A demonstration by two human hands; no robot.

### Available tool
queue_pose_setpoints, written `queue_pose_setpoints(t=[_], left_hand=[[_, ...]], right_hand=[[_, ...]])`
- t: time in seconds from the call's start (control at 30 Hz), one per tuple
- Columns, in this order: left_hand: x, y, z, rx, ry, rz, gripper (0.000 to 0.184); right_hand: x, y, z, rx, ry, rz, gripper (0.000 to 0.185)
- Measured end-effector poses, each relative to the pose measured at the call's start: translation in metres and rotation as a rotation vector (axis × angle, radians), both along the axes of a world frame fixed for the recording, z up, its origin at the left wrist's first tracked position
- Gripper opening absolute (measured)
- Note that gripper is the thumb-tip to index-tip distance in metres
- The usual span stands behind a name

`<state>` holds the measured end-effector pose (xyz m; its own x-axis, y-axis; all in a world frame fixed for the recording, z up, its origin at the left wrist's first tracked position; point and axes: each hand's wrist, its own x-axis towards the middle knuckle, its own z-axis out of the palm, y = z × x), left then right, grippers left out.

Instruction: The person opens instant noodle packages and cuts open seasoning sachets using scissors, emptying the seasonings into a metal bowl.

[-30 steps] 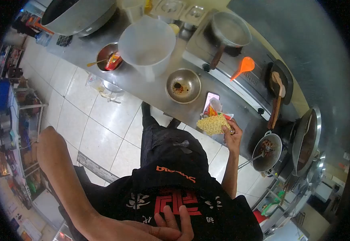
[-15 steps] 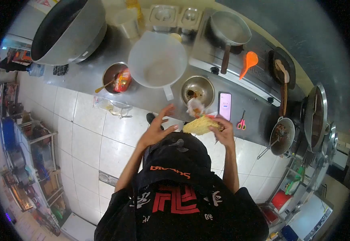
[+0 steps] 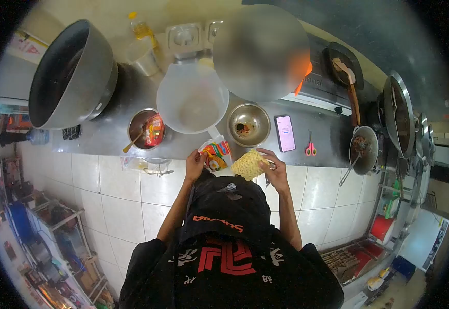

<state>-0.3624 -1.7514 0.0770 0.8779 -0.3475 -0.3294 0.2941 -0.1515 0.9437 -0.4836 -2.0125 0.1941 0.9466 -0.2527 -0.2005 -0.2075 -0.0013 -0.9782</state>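
My left hand [image 3: 195, 164] is closed on the edge of a red, yellow and white instant noodle packet [image 3: 216, 155], at the counter's front edge. In my right hand [image 3: 276, 172] is a pale yellow block of dry noodles [image 3: 248, 164], gripped at its right side. Something small and shiny shows by the right fingers, too small to name. Just beyond the noodles stands a steel bowl [image 3: 260, 135] with dark and reddish seasoning at its bottom. A translucent plastic jug [image 3: 193, 100] is beyond the packet, its handle pointing towards me.
Left of the jug, another steel bowl [image 3: 133, 138] holds a red packet and a spoon. A phone [image 3: 285, 134] and pink-handled scissors [image 3: 311, 147] lie to the right. A big grey pot [image 3: 72, 77] stands far left. A blurred disc hides part of the stove [image 3: 319, 90].
My left hand, open and bare before, now holds the noodle packet. The noodle block stays in my right hand, its broad face now turned up. The camera view has shifted.
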Motion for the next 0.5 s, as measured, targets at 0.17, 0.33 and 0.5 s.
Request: queue_pose_setpoints(t=[0.17, 0.33, 0.5], left_hand=[[0.004, -0.017, -0.041, -0.115, 0.197, 0.202, 0.022], [0.002, -0.016, -0.053, -0.162, 0.092, 0.315, 0.028], [-0.003, 0.001, -0.059, -0.248, 0.421, 0.539, 0.029]], right_hand=[[0.012, 0.001, -0.027, 0.032, 0.176, -0.021, 0.025], [0.043, 0.049, -0.068, 0.076, 0.327, -0.067, 0.035], [0.061, 0.078, -0.100, 0.706, 0.529, -0.269, 0.030]])
